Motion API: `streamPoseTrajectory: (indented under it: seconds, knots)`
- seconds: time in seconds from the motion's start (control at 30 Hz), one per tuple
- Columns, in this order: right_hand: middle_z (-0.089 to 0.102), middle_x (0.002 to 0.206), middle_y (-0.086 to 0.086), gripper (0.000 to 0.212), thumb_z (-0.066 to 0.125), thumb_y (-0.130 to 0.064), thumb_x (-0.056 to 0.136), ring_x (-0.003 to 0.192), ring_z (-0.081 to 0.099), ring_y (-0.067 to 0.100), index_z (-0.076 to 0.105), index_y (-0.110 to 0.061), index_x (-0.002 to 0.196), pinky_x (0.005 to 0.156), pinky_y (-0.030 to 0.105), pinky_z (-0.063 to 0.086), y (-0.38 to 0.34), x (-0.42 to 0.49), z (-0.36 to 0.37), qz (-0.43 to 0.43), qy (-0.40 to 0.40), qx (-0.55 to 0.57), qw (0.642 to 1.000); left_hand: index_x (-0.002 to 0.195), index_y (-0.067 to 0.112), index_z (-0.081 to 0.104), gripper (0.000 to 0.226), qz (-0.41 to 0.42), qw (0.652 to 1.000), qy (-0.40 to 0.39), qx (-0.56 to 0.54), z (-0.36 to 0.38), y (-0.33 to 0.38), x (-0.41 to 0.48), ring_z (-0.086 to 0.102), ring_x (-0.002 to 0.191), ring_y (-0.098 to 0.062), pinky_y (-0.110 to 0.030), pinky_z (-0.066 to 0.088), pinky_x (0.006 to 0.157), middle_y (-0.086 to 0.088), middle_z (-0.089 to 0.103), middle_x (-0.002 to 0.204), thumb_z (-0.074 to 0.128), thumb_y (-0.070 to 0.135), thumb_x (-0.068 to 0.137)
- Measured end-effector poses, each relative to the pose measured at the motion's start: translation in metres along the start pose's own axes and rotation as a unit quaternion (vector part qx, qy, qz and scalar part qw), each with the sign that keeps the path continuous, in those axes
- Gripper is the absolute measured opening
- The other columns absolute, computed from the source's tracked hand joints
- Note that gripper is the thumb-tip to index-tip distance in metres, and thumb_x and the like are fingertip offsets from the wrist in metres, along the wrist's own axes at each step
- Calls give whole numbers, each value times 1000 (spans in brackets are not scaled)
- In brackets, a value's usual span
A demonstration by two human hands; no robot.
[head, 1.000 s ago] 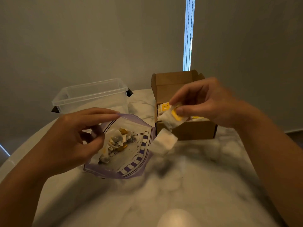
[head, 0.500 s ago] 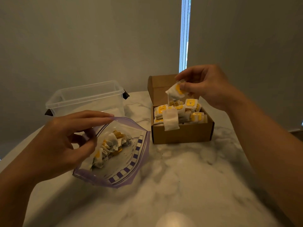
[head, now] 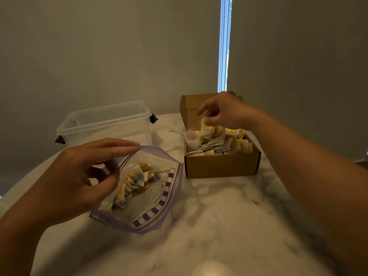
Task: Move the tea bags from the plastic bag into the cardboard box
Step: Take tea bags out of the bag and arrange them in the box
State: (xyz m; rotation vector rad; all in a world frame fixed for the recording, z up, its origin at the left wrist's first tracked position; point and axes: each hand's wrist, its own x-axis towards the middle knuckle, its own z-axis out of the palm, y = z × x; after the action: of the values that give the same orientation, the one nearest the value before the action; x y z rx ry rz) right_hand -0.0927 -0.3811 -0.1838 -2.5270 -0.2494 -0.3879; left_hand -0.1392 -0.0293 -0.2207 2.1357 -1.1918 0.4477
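Over the cardboard box [head: 221, 164], my right hand [head: 223, 110] has come down from where it hung 0.5 s ago. The tea bag [head: 207, 130] in its grip, pinched between thumb and fingertips, now touches the pile of tea bags [head: 235, 143] already inside. I judge this bag as good as delivered; only the letting go remains.

My left hand [head: 79, 172] has stayed put, its grip pinching the rim of the plastic bag [head: 157, 153] so the mouth gapes toward the box. A clump of loose bags [head: 137, 180] still lies inside, so I expect several more trips.

The box looks nearly full: 1 bag [head: 192, 140] droops over its left wall, and the raised lid [head: 190, 104] stands just behind my fingers. Between plastic bag and box the worktop [head: 219, 216] gives me an open lane. The clear tub [head: 103, 124] sits behind the plastic bag, off that path.
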Motion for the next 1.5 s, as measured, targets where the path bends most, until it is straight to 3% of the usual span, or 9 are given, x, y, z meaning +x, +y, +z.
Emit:
streamPoseTrajectory:
  seconds: [0.23,0.4,0.47,0.57,0.77,0.97,1.13,1.3,1.5]
  knots:
    - [69,89,-4,36,79,-12,79,82,66,8,69,-14,113,63,8,42,18,12,16,3,89,-97,991,127,39,62,50,5,1000,4,1,0,2,2,64,83,-15,-21,56,54,17,60,126,53,33,77]
    - [70,90,-6,20,73,-26,86,81,63,7,72,-20,105,79,28,55,0,-9,16,-22,181,-96,978,127,27,61,50,-5,1000,11,13,1,4,2,65,82,-15,-22,57,56,15,61,125,65,6,81]
    - [70,86,-8,12,71,-24,87,78,64,4,74,-22,99,75,24,55,-15,-29,22,-45,200,-35,978,127,27,60,49,-1,1000,8,20,1,7,2,65,82,-16,-22,57,57,15,61,126,62,13,81]
    - [70,82,-12,8,70,-22,88,75,66,2,75,-21,94,67,14,51,-43,-63,32,-57,169,69,982,128,27,60,50,4,1000,7,25,0,11,2,65,81,-17,-24,58,58,16,60,127,60,15,79]
    - [74,79,-4,8,71,-13,86,72,71,8,75,-15,93,64,19,56,-105,-112,49,-85,13,258,962,128,22,60,54,3,998,25,59,1,14,2,65,83,-14,-29,59,58,11,60,128,59,8,76]
    - [74,86,-4,14,68,-17,90,78,69,6,77,-19,100,73,28,60,-129,-111,95,-33,-25,138,990,127,20,61,52,22,997,33,67,3,19,4,64,82,-13,-25,57,58,12,60,125,60,7,76]
    - [67,108,8,22,64,-14,91,96,64,21,68,-11,113,85,36,56,-140,-90,116,-13,-53,24,998,126,15,63,51,22,997,41,69,5,20,4,63,86,-6,-19,56,60,5,62,125,66,-4,79]
    - [61,103,8,27,65,-7,88,86,57,23,61,-12,114,66,32,47,-139,-79,130,-67,-49,-58,995,126,14,63,52,23,996,43,72,3,21,4,63,87,-3,-14,54,61,4,63,125,60,5,75]
    - [60,103,8,18,62,-7,90,80,46,19,59,-11,107,63,28,33,-136,-80,130,-72,-67,-96,990,125,13,64,50,19,996,39,82,4,20,4,62,86,-3,-16,55,62,3,63,125,58,6,76]
